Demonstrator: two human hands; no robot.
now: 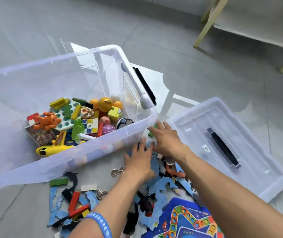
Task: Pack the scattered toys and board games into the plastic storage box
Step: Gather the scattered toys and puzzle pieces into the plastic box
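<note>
Bright, even daylight, cool in tone. Glossy grey floor (197, 69) mirrors hard-edged white patches of light at the far right of the clear storage box (92, 54) and between it and the lid (231, 143). Soft shadows lie under the chair legs (204, 26) at far right. Box walls carry thin white highlights and a milky haze that veils the toys behind the near wall. Left hand (140, 162) is smeared by motion blur at the fingers; right hand (166, 138) is slightly soft. Wide-angle bend curves the box rim and stretches both forearms at the near edge. Overall slightly soft, compressed detail.
</note>
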